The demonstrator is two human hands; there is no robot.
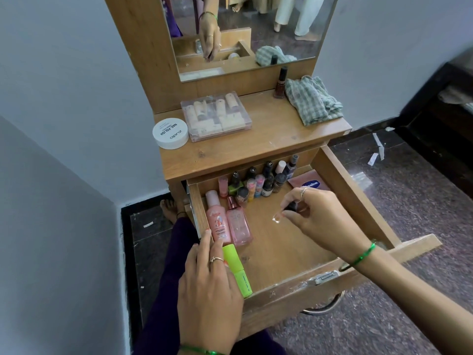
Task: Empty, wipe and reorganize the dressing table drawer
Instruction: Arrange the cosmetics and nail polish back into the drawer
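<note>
Right hand: the right hand (314,213) hangs over the middle of the open drawer (355,190), fingertips pinching a small dark-capped bottle (291,207) by its top; its clear base hangs free, which suits lowering it upright.
Left hand: the left hand (208,285) rests at the drawer's 7 o'clock corner, fingers fairly straight on a lime-green tube (236,271), apparently nudging it flat against the left wall.
Pink bottles: 2 pink bottles (227,221) lie side by side at 9 o'clock, just beyond the tube, so the long items form 1 lane.
Nail polish cluster: small nail polish bottles (261,180) stand upright in rows along the back wall at 12 o'clock, the likely home for the held bottle.
Vaseline item: a flat pink Vaseline pack (311,181) lies at 1 o'clock.
Stage: judged as reorganizing, since the drawer floor between the groups is bare wood.
Worktop: the worktop (281,134) above carries a white jar (171,133), a clear case (216,116), 1 brown polish bottle (281,83) and a checked cloth (312,99).
Obstruction: the packed back rows leave little room; tipping a neighbour seems the main risk.
</note>
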